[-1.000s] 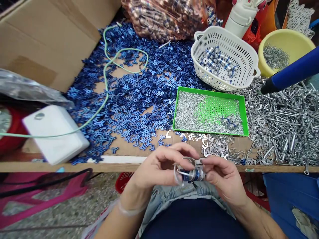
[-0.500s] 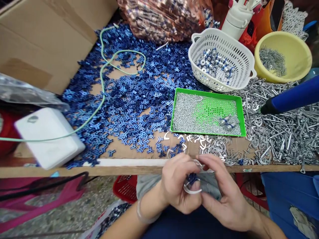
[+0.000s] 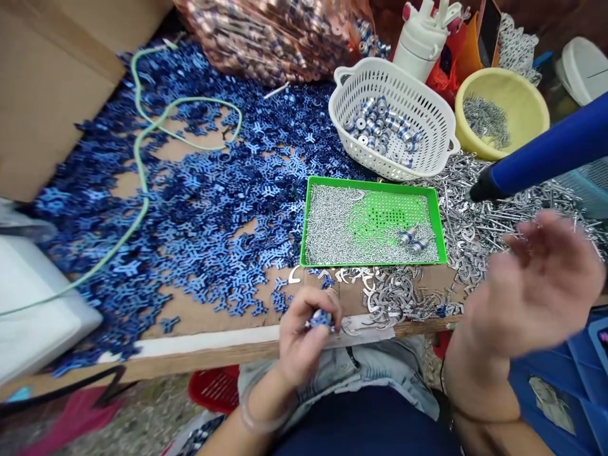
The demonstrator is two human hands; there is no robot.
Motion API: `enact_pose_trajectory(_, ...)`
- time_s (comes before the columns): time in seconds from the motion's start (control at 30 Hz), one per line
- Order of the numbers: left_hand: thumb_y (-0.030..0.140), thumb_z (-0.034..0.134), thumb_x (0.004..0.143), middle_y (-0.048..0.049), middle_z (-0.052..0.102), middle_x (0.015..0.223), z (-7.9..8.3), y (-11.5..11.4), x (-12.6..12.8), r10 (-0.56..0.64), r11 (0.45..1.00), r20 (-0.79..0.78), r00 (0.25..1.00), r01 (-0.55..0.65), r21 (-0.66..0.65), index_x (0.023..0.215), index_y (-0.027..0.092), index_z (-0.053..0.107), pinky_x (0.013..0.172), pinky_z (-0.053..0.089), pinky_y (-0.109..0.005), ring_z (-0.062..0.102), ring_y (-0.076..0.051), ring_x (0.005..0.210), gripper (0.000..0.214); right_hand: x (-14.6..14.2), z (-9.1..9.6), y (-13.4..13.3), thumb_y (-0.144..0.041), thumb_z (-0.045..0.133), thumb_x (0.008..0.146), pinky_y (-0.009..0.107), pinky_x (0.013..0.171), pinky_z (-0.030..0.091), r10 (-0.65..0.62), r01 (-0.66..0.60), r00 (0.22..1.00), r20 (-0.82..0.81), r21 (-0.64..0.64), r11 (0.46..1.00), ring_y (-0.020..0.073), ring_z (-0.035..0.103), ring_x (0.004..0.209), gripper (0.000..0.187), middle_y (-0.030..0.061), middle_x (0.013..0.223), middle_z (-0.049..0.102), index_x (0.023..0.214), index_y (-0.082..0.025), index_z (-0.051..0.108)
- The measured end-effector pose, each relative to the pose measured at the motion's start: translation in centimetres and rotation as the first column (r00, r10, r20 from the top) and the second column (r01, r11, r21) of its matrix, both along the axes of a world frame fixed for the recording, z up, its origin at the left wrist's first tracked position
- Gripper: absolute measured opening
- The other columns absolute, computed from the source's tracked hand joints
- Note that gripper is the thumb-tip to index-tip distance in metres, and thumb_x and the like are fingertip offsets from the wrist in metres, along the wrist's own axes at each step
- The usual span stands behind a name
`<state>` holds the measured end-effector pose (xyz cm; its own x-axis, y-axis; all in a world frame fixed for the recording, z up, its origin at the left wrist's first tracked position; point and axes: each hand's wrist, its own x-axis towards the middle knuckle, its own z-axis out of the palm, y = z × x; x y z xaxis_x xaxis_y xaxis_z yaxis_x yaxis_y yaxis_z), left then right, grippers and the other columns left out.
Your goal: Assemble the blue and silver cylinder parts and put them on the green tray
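Note:
At the table's front edge, my left hand point(image 3: 306, 342) is closed around a small blue three-armed part point(image 3: 320, 318) with a silvery piece showing on it. My fingers hide much of that part. My right hand point(image 3: 536, 291) is raised over the right side of the table, blurred by motion, thumb and fingers apart, with nothing visible in it. Beyond it a blue tool with a black tip point(image 3: 541, 152) hangs in the air, apart from the hand. Loose silver bolts point(image 3: 479, 221) lie beneath the tool, and curved silver clips point(image 3: 394, 294) lie between my hands.
A green tray point(image 3: 304, 234) holds tiny metal pieces and two assembled parts. Behind it stand a white basket point(image 3: 394, 168) and a yellow bowl point(image 3: 527, 114). Blue three-armed parts point(image 3: 199, 209) cover the left, crossed by a green cord point(image 3: 142, 164). A cardboard box point(image 3: 57, 82) stands far left.
My hands have parted. The right one has left the part and moved right and up toward the bolts; the left keeps the part, slightly further left. The view has shifted right.

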<state>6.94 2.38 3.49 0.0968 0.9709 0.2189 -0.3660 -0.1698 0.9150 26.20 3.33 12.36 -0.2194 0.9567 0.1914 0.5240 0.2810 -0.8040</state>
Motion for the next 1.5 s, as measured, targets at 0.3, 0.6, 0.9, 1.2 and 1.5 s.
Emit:
enact_pose_trajectory(0.3,0.034,0.050,0.074,0.0050,0.033,0.047,0.4,1.5,0.3,-0.262,0.782,0.697,0.668,0.570,-0.252,0.076,0.020,0.053,0.042,0.025,-0.020,0.024,-0.010,0.041,0.014,3.7,0.2,11.6,-0.031,0.070,0.070,0.034,0.079,0.051,-0.375,0.462,0.878,-0.298,0.316,0.829,0.0211,0.057,0.099,0.050,0.0104,0.110,0.055,0.113,-0.021,0.047)
enact_pose_trajectory(0.6,0.036,0.054,0.076,0.0057,0.033,0.046,0.4,1.5,0.6,-0.337,0.717,0.697,0.632,0.652,-0.244,0.078,0.019,0.050,0.043,0.023,-0.020,0.025,-0.009,0.041,0.018,1.0,-0.2,13.2,-0.025,0.058,0.070,0.034,0.061,0.050,-0.281,0.508,0.783,-0.555,0.310,0.804,0.0126,0.052,0.057,0.029,-0.0019,0.071,0.049,0.095,-0.025,0.043)
enact_pose_trajectory(0.9,0.038,0.055,0.074,0.0060,0.033,0.045,0.5,1.6,0.6,-0.333,0.681,0.721,0.608,0.684,-0.262,0.076,0.019,0.049,0.041,0.021,-0.020,0.024,-0.009,0.039,0.020,1.0,-3.9,14.0,-0.039,0.055,0.073,0.041,0.071,0.051,-0.420,0.545,0.807,-0.415,0.251,0.800,0.0171,0.059,0.069,0.045,-0.0010,0.079,0.050,0.112,-0.029,0.035)
enact_pose_trajectory(1.2,0.039,0.058,0.073,0.0056,0.036,0.046,0.4,1.5,0.6,-0.349,0.688,0.666,0.660,0.662,-0.296,0.075,0.019,0.048,0.042,0.020,-0.022,0.025,-0.008,0.040,0.022,0.1,-6.1,14.1,-0.035,0.055,0.069,0.041,0.069,0.052,-0.421,0.541,0.795,-0.437,0.198,0.817,0.0185,0.057,0.066,0.030,0.0004,0.075,0.050,0.092,-0.027,0.037)
enact_pose_trajectory(1.5,0.041,0.055,0.077,0.0054,0.036,0.050,0.2,1.0,0.6,-0.369,0.769,0.575,0.731,0.587,-0.253,0.078,0.020,0.048,0.045,0.021,-0.022,0.026,-0.008,0.044,0.022,0.2,-6.9,14.6,-0.036,0.057,0.065,0.040,0.066,0.051,-0.376,0.514,0.787,-0.490,0.183,0.838,0.0162,0.055,0.061,0.041,-0.0007,0.073,0.047,0.099,-0.026,0.036)
